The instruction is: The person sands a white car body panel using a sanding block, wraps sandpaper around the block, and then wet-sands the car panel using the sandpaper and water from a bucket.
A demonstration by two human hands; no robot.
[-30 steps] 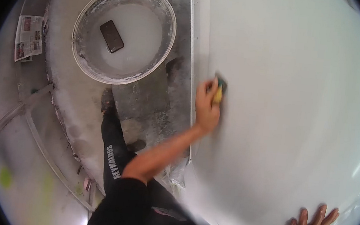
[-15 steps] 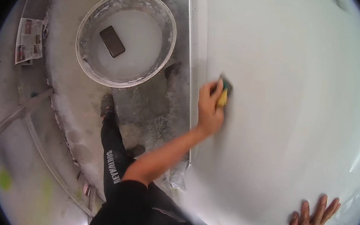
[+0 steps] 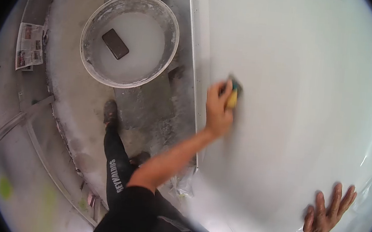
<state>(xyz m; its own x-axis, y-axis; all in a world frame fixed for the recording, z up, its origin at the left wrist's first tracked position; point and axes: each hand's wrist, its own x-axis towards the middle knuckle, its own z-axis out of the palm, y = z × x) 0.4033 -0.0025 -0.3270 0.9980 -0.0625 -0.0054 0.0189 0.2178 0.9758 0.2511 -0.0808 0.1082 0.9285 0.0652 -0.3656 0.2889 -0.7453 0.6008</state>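
In the head view my left hand [image 3: 219, 108] is closed around a small yellow and green sanding block [image 3: 232, 97] with a dark grey face. The block is pressed against a large, smooth white vehicle panel [image 3: 281, 107], near its left edge. My right hand [image 3: 325, 213] lies on the lower right part of the same panel, fingers spread and holding nothing. Its skin looks wet or smudged. The block's underside is hidden against the panel.
On the floor at upper left stands a round bucket [image 3: 84, 57] of cloudy water, with a dark rectangular block [image 3: 115, 44] in it. Newspaper [image 3: 30, 45] hangs at far left. Clear plastic sheeting [image 3: 364, 213] borders the panel's right side. My shoe [image 3: 111, 110] is below the bucket.
My left hand and the sanding block stay at almost the same spot on the panel. My right hand appears slightly higher and further right, as the view has shifted a little.
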